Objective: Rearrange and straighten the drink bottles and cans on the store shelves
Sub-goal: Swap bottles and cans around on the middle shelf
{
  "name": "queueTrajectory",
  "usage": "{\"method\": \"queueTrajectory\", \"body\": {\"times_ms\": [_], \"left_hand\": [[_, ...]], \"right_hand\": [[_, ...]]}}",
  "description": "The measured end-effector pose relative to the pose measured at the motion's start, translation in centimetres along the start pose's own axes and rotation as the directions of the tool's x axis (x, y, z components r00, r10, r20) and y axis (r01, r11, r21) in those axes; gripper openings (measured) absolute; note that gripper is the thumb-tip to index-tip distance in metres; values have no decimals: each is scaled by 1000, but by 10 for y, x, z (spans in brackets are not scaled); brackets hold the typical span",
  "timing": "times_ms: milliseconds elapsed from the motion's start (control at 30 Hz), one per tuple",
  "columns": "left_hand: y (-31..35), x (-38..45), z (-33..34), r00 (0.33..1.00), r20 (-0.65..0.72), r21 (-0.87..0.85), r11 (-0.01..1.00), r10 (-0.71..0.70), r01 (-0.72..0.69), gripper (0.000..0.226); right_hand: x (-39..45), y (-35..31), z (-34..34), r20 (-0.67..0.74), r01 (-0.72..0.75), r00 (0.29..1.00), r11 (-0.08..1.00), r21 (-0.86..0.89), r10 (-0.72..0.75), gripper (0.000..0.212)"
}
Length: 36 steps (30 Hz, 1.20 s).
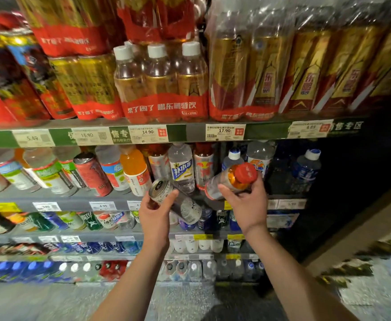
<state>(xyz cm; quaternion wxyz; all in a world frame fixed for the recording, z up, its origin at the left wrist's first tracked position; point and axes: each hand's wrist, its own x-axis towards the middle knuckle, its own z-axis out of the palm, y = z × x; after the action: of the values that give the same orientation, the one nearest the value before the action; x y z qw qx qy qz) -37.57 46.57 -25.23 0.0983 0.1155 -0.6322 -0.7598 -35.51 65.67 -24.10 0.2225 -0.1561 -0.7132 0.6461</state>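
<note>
So both hands are full, out in front of the 2nd shelf (78, 197). Left hand (155, 213) is wrapped round a silver can (175, 200), tipped over with its top pointing up-left. Right hand (245, 205) grips a red-capped bottle (231, 180), tilted, cap toward the camera, held near the water bottles (182, 169).

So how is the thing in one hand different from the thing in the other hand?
The left hand holds a dark can with a silver metal top; the right hand holds a clear bottle with a red screw cap. The can is opaque, while orange drink shows through the bottle. The can's top tips up-left, the bottle's cap up-right. Both are tilted and held off the shelf.
</note>
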Motion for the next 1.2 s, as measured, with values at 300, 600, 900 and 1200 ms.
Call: {"method": "queueTrajectory", "body": {"times_ms": [300, 600, 900, 1200], "left_hand": [[13, 11, -9, 1000, 30, 14, 1000, -5, 5, 30], [11, 19, -7, 994, 95, 25, 999, -45, 43, 60], [7, 25, -6, 993, 110, 11, 999, -39, 38, 33], [0, 25, -10, 994, 88, -11, 998, -59, 60, 39]], "right_hand": [[12, 0, 19, -4, 46, 999, 991, -123, -46, 50], [41, 8, 29, -10, 160, 983, 879, -448, -185, 63], [60, 8, 46, -30, 166, 973, 780, -603, -230, 71], [49, 13, 45, -58, 154, 970, 784, -601, -235, 68]]}}
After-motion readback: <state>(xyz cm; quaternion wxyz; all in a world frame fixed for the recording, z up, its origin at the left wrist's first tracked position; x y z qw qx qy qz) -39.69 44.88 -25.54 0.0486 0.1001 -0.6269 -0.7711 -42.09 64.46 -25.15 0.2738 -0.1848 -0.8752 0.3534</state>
